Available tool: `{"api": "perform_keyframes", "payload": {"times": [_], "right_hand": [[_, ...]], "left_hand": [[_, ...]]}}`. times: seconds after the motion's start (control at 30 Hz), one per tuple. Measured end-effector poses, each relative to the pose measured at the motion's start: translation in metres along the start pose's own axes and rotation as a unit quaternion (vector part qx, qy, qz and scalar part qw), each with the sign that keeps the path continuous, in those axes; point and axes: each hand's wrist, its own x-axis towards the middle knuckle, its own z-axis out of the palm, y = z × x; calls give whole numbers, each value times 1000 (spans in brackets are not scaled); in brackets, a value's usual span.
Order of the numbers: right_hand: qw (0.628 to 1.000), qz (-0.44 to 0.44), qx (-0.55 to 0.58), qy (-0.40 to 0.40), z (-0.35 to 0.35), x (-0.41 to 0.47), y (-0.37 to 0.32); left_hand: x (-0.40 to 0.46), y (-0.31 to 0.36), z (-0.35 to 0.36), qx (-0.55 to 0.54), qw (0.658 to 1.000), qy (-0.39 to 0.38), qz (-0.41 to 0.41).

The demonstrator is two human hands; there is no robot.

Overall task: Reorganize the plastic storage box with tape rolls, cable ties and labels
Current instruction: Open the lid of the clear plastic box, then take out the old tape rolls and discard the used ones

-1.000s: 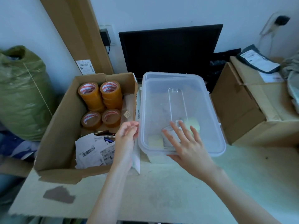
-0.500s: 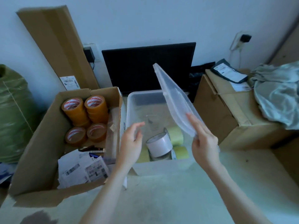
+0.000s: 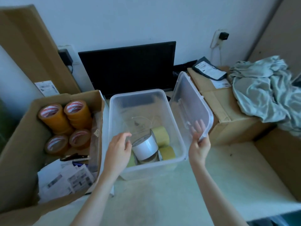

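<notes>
- The lid is held tilted to the right of the plastic box by the right hand, gripped at its near corner.
- The left hand, fingers loosely curled and holding nothing, is kept over the box's left wall, beside the white tape roll.
- Yellow tape rolls are seen inside the box.

Storage box sits mid-desk, lid held tilted just right of it. Inside, at the near end: several tape rolls bunched together, thin loops behind them, possibly cable ties. Cardboard box directly left, touching; tape stacks in its far half, labels in the near half. Monitor behind. Second carton right, cloth on it.
</notes>
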Motion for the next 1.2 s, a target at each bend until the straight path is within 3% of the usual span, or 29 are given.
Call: {"api": "perform_keyframes", "payload": {"times": [0.27,0.4,0.53,0.7,0.83,0.9,1.1,1.2], "right_hand": [[992,123,25,17,0,2,21],[979,204,12,-23,-9,6,21],[974,210,-60,-65,-17,6,16],[985,130,-112,12,-18,-6,-5],[994,48,-92,22,-23,-10,-15],[989,-13,-147,25,-26,-13,-22],[936,-245,-248,-41,-18,-19,-42],[926,-276,-236,-103,-6,-19,-55]], "left_hand": [[2,-2,5,44,999,-23,-19],[2,-2,5,54,998,-36,-22],[1,-1,4,60,997,-46,-26],[1,-1,4,55,997,-54,-24],[0,-2,3,54,997,-53,-15],[0,-3,4,52,997,-54,-13],[2,-5,7,61,996,-69,-10],[6,-6,10,82,990,-118,17]]}}
